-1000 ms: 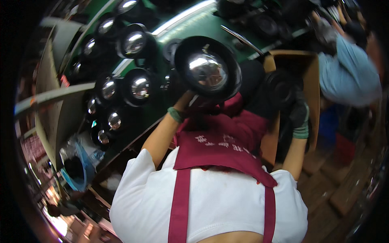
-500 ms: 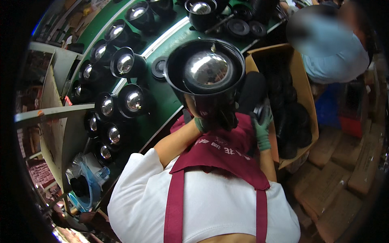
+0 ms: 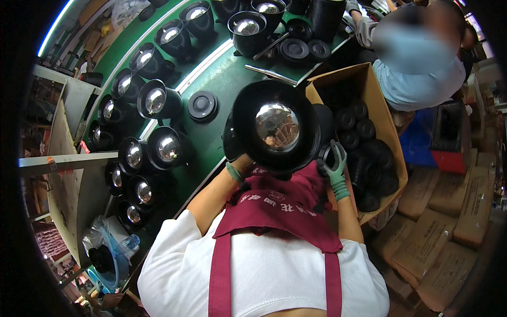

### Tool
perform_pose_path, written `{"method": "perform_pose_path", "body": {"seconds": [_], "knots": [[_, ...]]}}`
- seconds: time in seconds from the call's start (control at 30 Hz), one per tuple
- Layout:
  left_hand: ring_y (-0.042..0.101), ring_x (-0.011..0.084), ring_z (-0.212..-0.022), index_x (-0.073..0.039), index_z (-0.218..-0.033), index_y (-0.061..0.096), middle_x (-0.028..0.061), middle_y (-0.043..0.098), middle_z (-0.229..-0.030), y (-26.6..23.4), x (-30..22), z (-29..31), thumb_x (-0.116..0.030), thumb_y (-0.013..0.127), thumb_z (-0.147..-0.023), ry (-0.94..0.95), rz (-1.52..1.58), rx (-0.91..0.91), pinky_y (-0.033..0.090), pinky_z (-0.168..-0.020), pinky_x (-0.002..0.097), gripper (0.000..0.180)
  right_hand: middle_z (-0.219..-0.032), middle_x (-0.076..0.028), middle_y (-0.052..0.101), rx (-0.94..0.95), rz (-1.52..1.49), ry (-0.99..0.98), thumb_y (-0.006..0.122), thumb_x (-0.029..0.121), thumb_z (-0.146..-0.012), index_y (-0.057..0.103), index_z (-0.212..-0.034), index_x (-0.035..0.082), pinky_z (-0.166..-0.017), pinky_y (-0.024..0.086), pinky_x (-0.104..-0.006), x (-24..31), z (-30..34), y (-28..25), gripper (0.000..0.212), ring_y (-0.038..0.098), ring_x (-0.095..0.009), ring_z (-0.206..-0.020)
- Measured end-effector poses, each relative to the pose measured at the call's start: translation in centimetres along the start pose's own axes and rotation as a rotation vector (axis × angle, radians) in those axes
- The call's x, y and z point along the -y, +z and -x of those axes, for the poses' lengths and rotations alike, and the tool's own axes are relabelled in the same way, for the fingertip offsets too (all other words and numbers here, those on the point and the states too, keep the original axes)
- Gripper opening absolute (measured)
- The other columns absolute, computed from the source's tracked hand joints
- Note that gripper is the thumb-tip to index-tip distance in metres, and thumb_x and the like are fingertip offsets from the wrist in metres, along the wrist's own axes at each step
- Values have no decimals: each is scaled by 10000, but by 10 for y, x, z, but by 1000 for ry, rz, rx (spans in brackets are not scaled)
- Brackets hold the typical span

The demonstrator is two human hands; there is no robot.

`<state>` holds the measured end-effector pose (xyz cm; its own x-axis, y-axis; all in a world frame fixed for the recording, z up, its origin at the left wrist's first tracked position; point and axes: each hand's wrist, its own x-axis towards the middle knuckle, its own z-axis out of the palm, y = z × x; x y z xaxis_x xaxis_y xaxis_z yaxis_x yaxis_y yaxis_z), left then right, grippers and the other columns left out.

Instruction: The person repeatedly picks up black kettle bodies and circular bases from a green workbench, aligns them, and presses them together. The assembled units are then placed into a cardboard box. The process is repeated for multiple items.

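A large black cup-shaped housing (image 3: 245, 132) with a mirror-like silver dome (image 3: 278, 127) inside is held up before my apron, its mouth facing me. My left hand (image 3: 236, 173), in a green-cuffed glove, supports it from beneath; its fingers are hidden behind the housing. Just right of the housing, my right hand (image 3: 334, 168), in a grey-green glove, is curled round a small black round part (image 3: 327, 155). That part is half covered by the fingers and the housing's edge.
Rows of similar black housings (image 3: 168, 148) stand on the green bench (image 3: 203, 134). Round black discs (image 3: 202, 105) lie there too. At right an open carton (image 3: 404, 185) holds black round parts. A co-worker (image 3: 417, 79) sits beyond it. Closed cartons (image 3: 428, 232) are stacked at lower right.
The housing has tilted so its mouth faces me more squarely, and has come lower and closer to my body. My right hand has shifted slightly left, beside it.
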<state>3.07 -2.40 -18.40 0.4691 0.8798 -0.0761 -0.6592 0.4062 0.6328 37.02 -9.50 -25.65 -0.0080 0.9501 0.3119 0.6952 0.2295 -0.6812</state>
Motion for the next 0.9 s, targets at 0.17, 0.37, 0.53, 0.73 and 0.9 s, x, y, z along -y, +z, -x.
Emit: {"method": "perform_pose_path", "body": {"seconds": [0.17,0.37,0.53,0.73,0.9], "knots": [[443,274,-1316,-81,-1411,476,109,479,-1449,-31,-21,28,-452,465,-965,-101,533,284,304,-1135,437,580,-1481,-132,437,-213,-526,208,744,280,-825,390,-1478,74,-1140,318,-402,30,-32,-39,770,419,-273,-1347],[500,287,-1262,-115,-1399,494,93,533,-1396,-90,-14,66,-342,737,-806,192,-821,165,389,-1078,441,680,-1496,-151,396,220,-1481,364,676,230,-905,347,-1492,52,-1138,352,-397,143,-77,-90,696,425,-260,-1345],[518,267,-1243,-93,-1380,496,102,542,-1381,-113,-7,82,-215,765,-799,175,-751,95,421,-1064,431,652,-1472,-151,413,172,-1018,110,768,207,-830,360,-1471,-6,-1117,364,-374,204,-108,-62,789,453,-239,-1323],[525,284,-1230,-85,-1371,491,109,526,-1388,-102,-26,77,-193,754,-817,-65,-38,177,427,-1057,454,623,-1489,-146,397,162,-873,-28,774,249,-825,378,-1467,2,-1117,345,-357,222,-118,-62,794,408,-250,-1357],[527,273,-1214,-84,-1369,493,104,535,-1367,-86,-32,69,-169,695,-873,113,-739,237,438,-1043,461,543,-1491,-142,394,173,-819,-40,771,250,-834,373,-1478,22,-1111,348,-353,213,-114,-57,791,382,-243,-1370]]}}
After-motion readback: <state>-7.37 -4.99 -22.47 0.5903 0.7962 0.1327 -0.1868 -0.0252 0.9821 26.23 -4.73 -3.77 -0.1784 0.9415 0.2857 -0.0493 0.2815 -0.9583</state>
